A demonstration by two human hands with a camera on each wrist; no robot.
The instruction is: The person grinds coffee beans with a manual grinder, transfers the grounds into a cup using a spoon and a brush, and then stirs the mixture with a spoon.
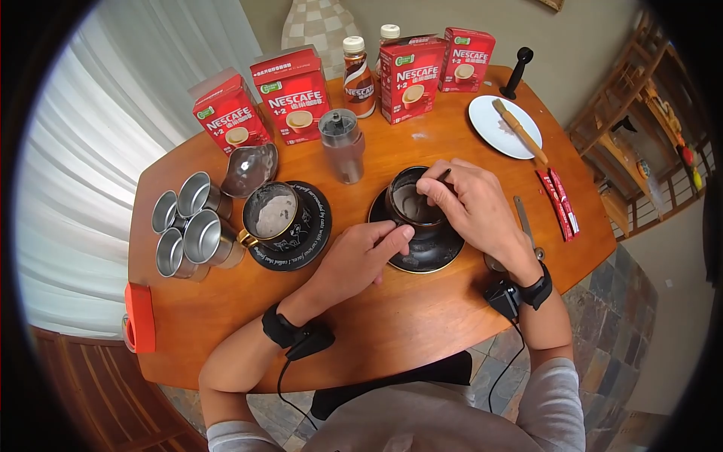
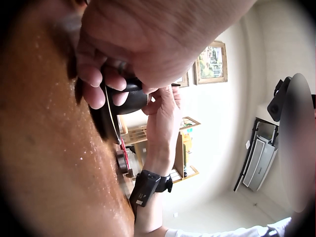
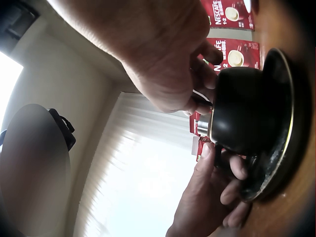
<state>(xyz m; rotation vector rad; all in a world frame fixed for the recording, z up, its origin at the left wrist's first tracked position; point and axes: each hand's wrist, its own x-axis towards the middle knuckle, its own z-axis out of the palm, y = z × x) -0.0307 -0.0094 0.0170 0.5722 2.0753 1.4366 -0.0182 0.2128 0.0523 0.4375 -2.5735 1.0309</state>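
A black cup [image 1: 411,205] stands on a black saucer [image 1: 426,258] with a thin gold rim. My left hand [image 1: 364,256] pinches the cup's handle [image 2: 132,85] between thumb and fingers, from the left side. Over the cup's mouth, my right hand [image 1: 476,207] grips a thin dark stick [image 1: 446,175] whose upper end shows above the fingers; its lower part is hidden by the hand. Grey residue coats the inside of the cup. Left of it, a second black cup [image 1: 256,198] with a gold handle holds grey powder [image 1: 276,215], on a saucer [image 1: 301,252] with white lettering.
Several metal cups [image 1: 205,235] and a dark glass bowl [image 1: 249,172] stand at left. A grinder [image 1: 343,147], red Nescafe boxes [image 1: 295,94] and bottles [image 1: 358,83] line the back. At right are a plate [image 1: 482,120] with a brush [image 1: 520,132], red sachets [image 1: 557,203] and a metal spoon [image 1: 523,217].
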